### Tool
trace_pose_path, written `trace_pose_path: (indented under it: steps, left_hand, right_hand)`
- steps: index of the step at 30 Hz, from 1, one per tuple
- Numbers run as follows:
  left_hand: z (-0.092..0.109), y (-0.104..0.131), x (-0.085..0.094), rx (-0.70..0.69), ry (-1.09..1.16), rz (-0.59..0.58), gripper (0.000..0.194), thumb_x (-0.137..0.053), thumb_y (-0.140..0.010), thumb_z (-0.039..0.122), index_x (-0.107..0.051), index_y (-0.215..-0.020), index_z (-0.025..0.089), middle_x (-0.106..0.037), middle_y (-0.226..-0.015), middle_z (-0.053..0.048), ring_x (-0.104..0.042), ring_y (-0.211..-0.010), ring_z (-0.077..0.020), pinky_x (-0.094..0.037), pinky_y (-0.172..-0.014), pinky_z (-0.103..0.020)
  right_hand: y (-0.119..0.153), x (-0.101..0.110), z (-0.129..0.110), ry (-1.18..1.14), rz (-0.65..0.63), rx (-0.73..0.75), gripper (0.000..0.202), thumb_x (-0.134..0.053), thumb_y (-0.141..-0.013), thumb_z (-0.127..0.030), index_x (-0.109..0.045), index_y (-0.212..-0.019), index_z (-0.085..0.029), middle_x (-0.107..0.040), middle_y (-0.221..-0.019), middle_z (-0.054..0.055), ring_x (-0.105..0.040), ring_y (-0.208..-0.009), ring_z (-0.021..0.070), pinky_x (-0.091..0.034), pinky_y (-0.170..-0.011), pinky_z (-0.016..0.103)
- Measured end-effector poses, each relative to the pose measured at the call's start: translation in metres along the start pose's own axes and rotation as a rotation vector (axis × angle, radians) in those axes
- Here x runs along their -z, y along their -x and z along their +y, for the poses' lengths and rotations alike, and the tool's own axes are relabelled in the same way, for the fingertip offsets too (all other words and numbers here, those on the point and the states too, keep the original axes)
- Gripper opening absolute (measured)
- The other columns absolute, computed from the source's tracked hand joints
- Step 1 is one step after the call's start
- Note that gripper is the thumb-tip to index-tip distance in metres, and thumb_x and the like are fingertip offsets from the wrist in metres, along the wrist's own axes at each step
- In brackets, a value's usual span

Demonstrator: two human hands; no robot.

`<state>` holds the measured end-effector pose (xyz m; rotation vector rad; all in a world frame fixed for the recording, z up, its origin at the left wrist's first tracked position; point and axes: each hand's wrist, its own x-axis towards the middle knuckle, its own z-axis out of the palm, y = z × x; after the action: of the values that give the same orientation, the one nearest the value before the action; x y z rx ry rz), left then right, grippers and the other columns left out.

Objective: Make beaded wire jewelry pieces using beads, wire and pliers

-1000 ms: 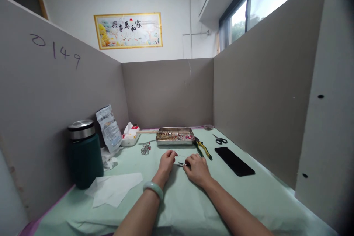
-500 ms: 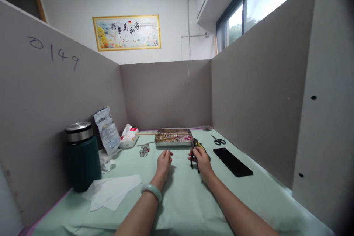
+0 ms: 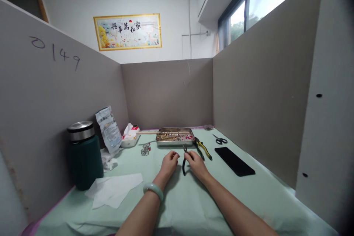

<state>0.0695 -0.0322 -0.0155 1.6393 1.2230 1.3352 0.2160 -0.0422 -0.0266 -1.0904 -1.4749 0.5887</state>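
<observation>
Right hand [image 3: 197, 165] fingers closed around small black-handled pliers [image 3: 184, 162], just in front of the shallow steel bead tray [image 3: 174, 137]. Left hand [image 3: 169, 162] fingers pinched together; contents too small to tell. Judged mid-assembly: nothing visibly finished.

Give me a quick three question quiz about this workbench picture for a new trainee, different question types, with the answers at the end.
1. True or false: the right hand holds black-handled pliers.
2. Which lies nearest the right partition? A. phone B. flask C. tissue sheet
3. Fill in: the left hand wears a pale green ____ at the wrist.

Key: 1 true; 2 A; 3 bangle.
</observation>
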Motion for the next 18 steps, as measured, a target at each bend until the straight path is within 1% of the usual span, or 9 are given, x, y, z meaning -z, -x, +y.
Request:
trace_pose_path:
  steps: [3,5,8,11,13,16,18]
  left_hand:
    - [-0.0014,0.0004,-0.0001,0.000,0.028,-0.009,0.020,-0.050,-0.077,0.034,-0.057,-0.071,0.017,-0.050,-0.052,0.003,-0.044,-0.048,-0.0110,-0.033,-0.051,-0.023]
    - [-0.0030,0.0004,-0.0003,-0.008,0.040,-0.017,0.022,-0.053,-0.076,0.036,-0.059,-0.071,0.016,-0.055,-0.058,0.000,-0.047,-0.052,-0.0119,-0.035,-0.053,-0.023]
    - [-0.0052,0.0001,-0.0016,-0.039,0.051,-0.043,0.016,-0.065,-0.067,0.030,-0.062,-0.066,0.014,-0.061,-0.066,-0.003,-0.052,-0.063,-0.0139,-0.039,-0.061,-0.024]
    - [-0.0057,0.0004,-0.0035,-0.044,0.066,-0.065,0.012,-0.066,-0.065,0.026,-0.063,-0.065,0.014,-0.062,-0.065,-0.003,-0.053,-0.063,-0.0144,-0.039,-0.062,-0.025]
    - [-0.0049,0.0007,-0.0037,-0.031,0.083,-0.078,0.013,-0.065,-0.065,0.026,-0.063,-0.064,0.013,-0.060,-0.060,-0.003,-0.052,-0.059,-0.0138,-0.038,-0.058,-0.025]
    - [-0.0023,0.0017,-0.0016,-0.013,0.125,-0.081,0.016,-0.065,-0.065,0.028,-0.061,-0.063,0.013,-0.059,-0.058,-0.002,-0.051,-0.055,-0.0129,-0.038,-0.056,-0.024]
    - [0.0003,0.0029,0.0002,0.000,0.158,-0.078,0.019,-0.064,-0.067,0.032,-0.060,-0.066,0.013,-0.060,-0.059,-0.003,-0.052,-0.055,-0.0129,-0.038,-0.055,-0.024]
  right_hand:
    - [0.0012,-0.0005,0.0015,0.083,0.033,0.055,0.027,-0.050,-0.080,-0.043,-0.057,-0.069,-0.020,-0.057,-0.076,0.004,-0.055,-0.079,0.0215,-0.043,-0.076,0.034]
    - [0.0012,-0.0017,0.0038,0.121,0.043,0.083,0.022,-0.048,-0.081,-0.038,-0.058,-0.074,-0.020,-0.058,-0.079,0.005,-0.055,-0.080,0.0223,-0.043,-0.078,0.036]
    - [0.0009,-0.0033,0.0063,0.150,0.027,0.138,0.016,-0.045,-0.081,-0.026,-0.058,-0.085,-0.019,-0.060,-0.087,0.007,-0.056,-0.086,0.0221,-0.044,-0.081,0.036]
    - [0.0013,-0.0036,0.0058,0.171,-0.008,0.186,0.021,-0.043,-0.078,-0.018,-0.058,-0.092,-0.018,-0.061,-0.093,0.008,-0.057,-0.091,0.0206,-0.045,-0.085,0.034]
    - [0.0022,-0.0036,0.0040,0.191,-0.033,0.202,0.022,-0.042,-0.078,-0.017,-0.058,-0.094,-0.017,-0.061,-0.095,0.008,-0.057,-0.091,0.0197,-0.045,-0.085,0.033]
    - [0.0053,-0.0045,0.0005,0.233,-0.078,0.222,0.026,-0.046,-0.081,-0.024,-0.058,-0.103,-0.017,-0.060,-0.100,0.008,-0.058,-0.088,0.0188,-0.047,-0.082,0.032]
    - [0.0082,-0.0059,-0.0017,0.274,-0.106,0.240,0.037,-0.053,-0.079,-0.030,-0.055,-0.113,-0.018,-0.059,-0.107,0.009,-0.057,-0.092,0.0205,-0.046,-0.085,0.034]
